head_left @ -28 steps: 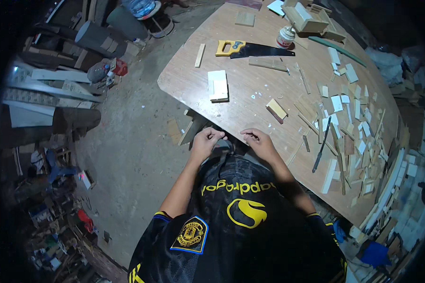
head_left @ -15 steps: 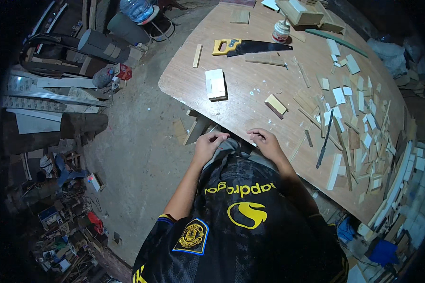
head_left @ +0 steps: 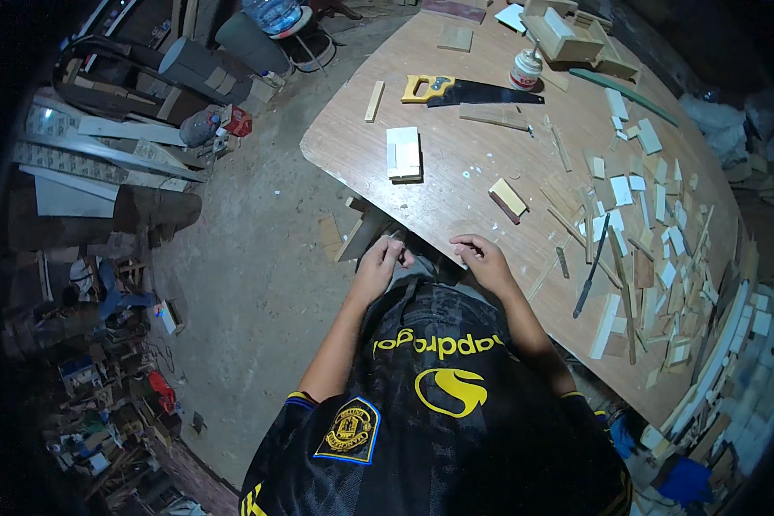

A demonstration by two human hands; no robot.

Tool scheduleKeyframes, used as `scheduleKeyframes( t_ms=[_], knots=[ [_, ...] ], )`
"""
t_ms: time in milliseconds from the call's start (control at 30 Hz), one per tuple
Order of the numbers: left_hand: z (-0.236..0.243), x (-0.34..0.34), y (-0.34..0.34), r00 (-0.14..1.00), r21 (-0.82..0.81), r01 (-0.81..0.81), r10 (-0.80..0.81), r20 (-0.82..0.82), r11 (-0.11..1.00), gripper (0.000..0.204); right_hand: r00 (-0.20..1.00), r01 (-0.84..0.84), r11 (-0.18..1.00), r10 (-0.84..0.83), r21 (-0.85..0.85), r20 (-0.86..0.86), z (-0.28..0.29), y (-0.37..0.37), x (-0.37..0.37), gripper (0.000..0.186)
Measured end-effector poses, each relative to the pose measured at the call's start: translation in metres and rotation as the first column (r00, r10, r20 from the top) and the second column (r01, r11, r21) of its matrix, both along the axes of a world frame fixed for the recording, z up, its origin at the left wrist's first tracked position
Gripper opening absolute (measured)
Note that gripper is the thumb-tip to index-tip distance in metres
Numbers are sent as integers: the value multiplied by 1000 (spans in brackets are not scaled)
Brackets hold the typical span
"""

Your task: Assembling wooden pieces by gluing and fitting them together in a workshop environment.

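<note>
Over my lap, by the table's near edge, my left hand point(head_left: 383, 262) is closed, fingertips bunched; whatever they hold, if anything, is too small to make out. My right hand point(head_left: 477, 256) hovers at that edge, loosely bent and apparently empty. Beyond it on the table point(head_left: 443, 202) lie a yellow-faced block point(head_left: 507, 196), a stack of white pieces point(head_left: 402, 153), a yellow-handled saw point(head_left: 482, 92) and a long dark tool point(head_left: 592, 264).
Scattered offcuts point(head_left: 662, 228) cover the table's right side. A white jar point(head_left: 525, 73), a wooden box point(head_left: 563, 34) and a green strip point(head_left: 619, 92) sit toward the back. Leftward are stacked boards point(head_left: 95, 159) and a water jug on a stool point(head_left: 271, 17).
My left hand's fingers have curled further inward and turned a little. My right hand stays near the table edge with little change. The camera view has shifted slightly.
</note>
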State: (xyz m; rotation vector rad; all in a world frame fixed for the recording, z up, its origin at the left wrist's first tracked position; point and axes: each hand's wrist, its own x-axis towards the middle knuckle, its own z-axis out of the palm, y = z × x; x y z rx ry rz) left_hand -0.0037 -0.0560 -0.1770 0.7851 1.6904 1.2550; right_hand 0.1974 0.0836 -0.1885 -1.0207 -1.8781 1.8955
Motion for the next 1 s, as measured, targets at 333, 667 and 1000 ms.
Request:
scheduleKeyframes(
  t_ms=[333,667,1000],
  knots=[
    [13,3,-2,998,-89,-66,65,-7,994,35,998,-38,999,37,4,56,7,-4,9,20],
    [21,0,-2,984,28,-121,116,138,992,36,992,-64,998,64,-8,112,17,-2,4,20],
    [32,36,28,853,42,313,-261,-452,949,51,943,134,991,-133,-17,-306,35,-9,-18,58]
  ],
)
